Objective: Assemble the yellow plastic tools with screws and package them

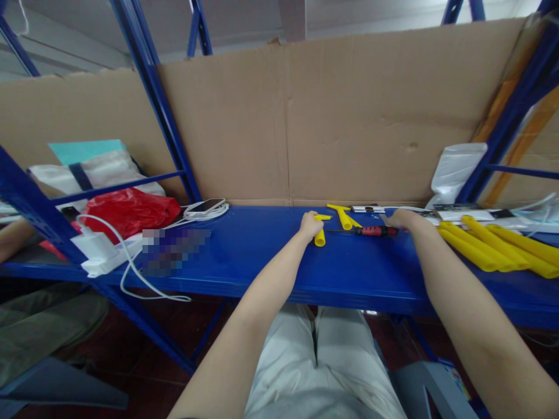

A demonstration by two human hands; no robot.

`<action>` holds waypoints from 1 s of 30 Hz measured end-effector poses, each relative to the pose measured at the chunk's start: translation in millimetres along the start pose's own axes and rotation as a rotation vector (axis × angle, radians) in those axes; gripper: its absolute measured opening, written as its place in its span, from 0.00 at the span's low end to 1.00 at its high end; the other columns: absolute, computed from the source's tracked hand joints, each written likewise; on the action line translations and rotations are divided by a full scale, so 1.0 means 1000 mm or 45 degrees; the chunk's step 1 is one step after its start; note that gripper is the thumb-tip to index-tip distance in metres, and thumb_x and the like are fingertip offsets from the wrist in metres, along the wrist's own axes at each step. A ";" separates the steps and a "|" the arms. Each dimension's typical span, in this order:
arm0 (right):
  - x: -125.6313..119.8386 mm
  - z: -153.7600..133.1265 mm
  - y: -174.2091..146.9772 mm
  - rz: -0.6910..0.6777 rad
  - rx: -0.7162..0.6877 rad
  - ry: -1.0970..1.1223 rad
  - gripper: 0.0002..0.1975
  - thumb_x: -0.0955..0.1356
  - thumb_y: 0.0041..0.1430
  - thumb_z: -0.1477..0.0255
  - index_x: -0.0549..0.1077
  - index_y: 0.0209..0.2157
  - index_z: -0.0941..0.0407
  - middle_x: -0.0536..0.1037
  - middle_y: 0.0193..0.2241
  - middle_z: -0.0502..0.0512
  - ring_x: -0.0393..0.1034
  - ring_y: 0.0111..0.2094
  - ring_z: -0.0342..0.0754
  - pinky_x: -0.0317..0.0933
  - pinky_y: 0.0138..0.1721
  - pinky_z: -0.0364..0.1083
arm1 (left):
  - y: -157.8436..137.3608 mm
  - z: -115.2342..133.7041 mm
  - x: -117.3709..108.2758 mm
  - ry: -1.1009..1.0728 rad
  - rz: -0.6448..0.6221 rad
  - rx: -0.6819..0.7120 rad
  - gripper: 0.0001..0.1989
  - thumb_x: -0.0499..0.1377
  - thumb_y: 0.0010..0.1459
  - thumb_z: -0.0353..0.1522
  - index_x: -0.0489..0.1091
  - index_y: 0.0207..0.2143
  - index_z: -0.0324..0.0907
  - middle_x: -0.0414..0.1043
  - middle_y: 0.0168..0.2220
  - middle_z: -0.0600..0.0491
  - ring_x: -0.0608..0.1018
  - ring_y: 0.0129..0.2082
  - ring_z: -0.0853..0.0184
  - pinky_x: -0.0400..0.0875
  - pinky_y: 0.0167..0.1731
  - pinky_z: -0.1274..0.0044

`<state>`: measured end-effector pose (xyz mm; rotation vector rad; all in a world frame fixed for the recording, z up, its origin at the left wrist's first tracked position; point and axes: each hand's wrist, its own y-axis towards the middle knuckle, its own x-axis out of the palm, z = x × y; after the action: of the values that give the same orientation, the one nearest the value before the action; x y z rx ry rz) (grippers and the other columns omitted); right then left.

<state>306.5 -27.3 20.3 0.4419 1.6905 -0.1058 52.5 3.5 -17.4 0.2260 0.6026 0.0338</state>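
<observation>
My left hand (310,224) is closed around a yellow T-shaped plastic piece (320,237), just above the blue shelf top. Beside it, to the right, lie more yellow T-shaped pieces (344,218). A screwdriver (376,231) with a red and black handle rests on the shelf between my hands, its shaft pointing left. Over the shelf's back right part, my right hand (402,219) has its fingers curled down near a small greyish flat piece (384,220). The fingertips are too small and partly hidden to show clearly what they grip.
Several yellow tubes (493,247) lie at the right, near white boxes (463,213) and a clear plastic bag (456,171). At left are a phone (208,205) with coiled cable, a power strip (109,259) and a red bag (131,209). A cardboard panel (349,116) stands behind.
</observation>
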 end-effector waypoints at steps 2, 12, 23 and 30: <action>-0.004 -0.005 -0.001 -0.010 0.063 -0.072 0.15 0.65 0.50 0.69 0.76 0.37 0.63 0.76 0.33 0.68 0.72 0.39 0.56 0.64 0.37 0.48 | -0.001 0.001 -0.002 0.053 -0.001 0.027 0.24 0.55 0.49 0.21 0.66 0.51 0.32 0.68 0.50 0.41 0.72 0.49 0.64 0.65 0.47 0.79; -0.020 -0.041 -0.034 0.101 0.008 -0.009 0.21 0.60 0.56 0.68 0.73 0.45 0.66 0.73 0.44 0.73 0.68 0.48 0.61 0.62 0.44 0.52 | -0.010 0.011 -0.014 0.355 0.063 0.350 0.18 0.55 0.52 0.23 0.70 0.47 0.34 0.70 0.49 0.45 0.71 0.50 0.65 0.61 0.51 0.80; -0.037 -0.028 -0.019 0.304 0.135 0.062 0.19 0.59 0.57 0.70 0.74 0.43 0.64 0.73 0.42 0.73 0.69 0.45 0.61 0.63 0.41 0.51 | -0.012 0.013 -0.014 0.410 0.047 0.400 0.15 0.53 0.53 0.23 0.73 0.42 0.37 0.71 0.45 0.48 0.72 0.47 0.66 0.62 0.50 0.80; -0.026 -0.023 0.019 0.019 0.111 0.005 0.23 0.64 0.54 0.66 0.71 0.46 0.69 0.71 0.45 0.77 0.67 0.47 0.62 0.62 0.41 0.50 | -0.012 0.014 -0.014 0.387 0.041 0.398 0.15 0.53 0.54 0.23 0.73 0.42 0.39 0.71 0.46 0.49 0.71 0.48 0.66 0.60 0.52 0.78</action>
<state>294.3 -8.4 53.3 0.5198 1.6905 -0.1684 48.0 -12.1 -1.0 0.5399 0.9076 0.0052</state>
